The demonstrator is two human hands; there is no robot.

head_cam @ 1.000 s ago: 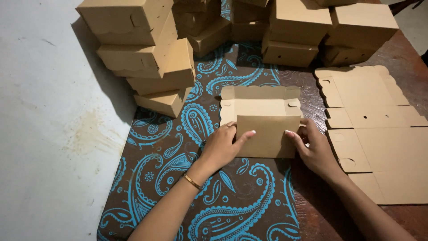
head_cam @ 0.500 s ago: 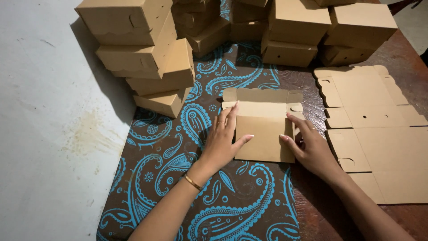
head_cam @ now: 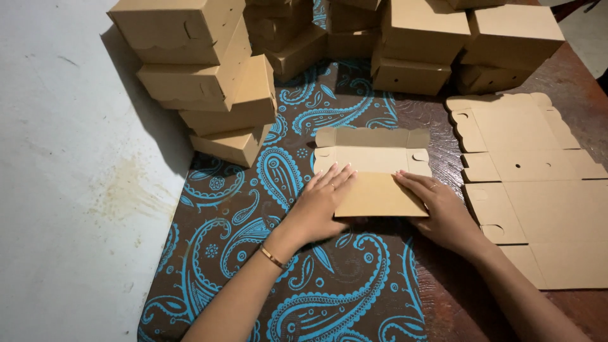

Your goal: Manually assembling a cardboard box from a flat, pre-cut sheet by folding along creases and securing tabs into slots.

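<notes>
So we've got both hands flat on a half-folded cardboard box [head_cam: 373, 171] sitting mid-frame on the bench. Our left hand [head_cam: 320, 209] presses its fingers on the left edge of the front flap, and our right hand [head_cam: 443, 212] does the same on the right edge. Neither grip is clenched around anything; the fingers are stretched out and just pushing down, probably to keep that flap creased flat while the back wall and side tabs stand up a bit.

There's a thin bracelet [head_cam: 272, 256] on the left wrist.

Off to the right of the frame lies a pile of flat unfolded box blanks [head_cam: 538, 183], near the right hand, so they're easy to grab. Finished boxes sit further away: a leaning stack of boxes [head_cam: 202, 82] in the upper left, and more boxes [head_cam: 443, 44] along the top, out of the work spot.

The bench is covered with a dark brown cloth [head_cam: 304, 285] with blue paisley swirls; bare dark wood [head_cam: 456, 297] shows to the right. The left side is a pale, slightly stained floor [head_cam: 69, 190], lit softly.
</notes>
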